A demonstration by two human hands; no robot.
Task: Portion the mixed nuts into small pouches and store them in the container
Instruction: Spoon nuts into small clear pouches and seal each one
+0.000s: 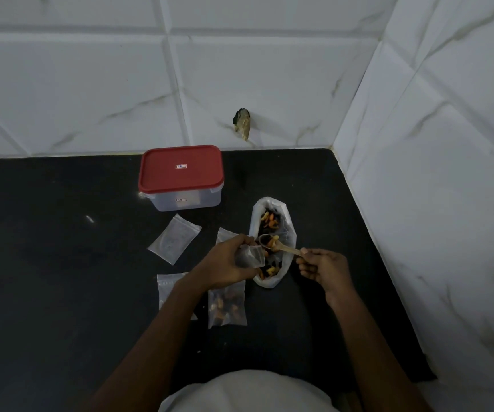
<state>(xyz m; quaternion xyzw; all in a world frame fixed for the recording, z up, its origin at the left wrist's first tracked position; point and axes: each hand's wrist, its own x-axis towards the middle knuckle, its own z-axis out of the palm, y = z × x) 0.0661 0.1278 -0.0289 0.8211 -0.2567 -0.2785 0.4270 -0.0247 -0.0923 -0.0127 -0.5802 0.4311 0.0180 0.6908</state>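
A white bag of mixed nuts [272,215] lies open on the black counter. My left hand [227,263] holds a small clear pouch [250,256] with its mouth open toward the bag. My right hand [320,267] grips a wooden spoon [272,243] loaded with nuts, its bowl right at the pouch's mouth above the bag. A filled pouch [227,306] lies below my left hand. An empty pouch [175,238] lies to the left, another [167,289] is partly under my left forearm, and a third [225,234] peeks out behind my left hand. The clear container with a red lid [181,176] stands shut at the back.
The black counter [61,263] ends at a white tiled wall behind and another on the right, forming a corner. A small dark and tan object [242,123] hangs on the back wall above the counter.
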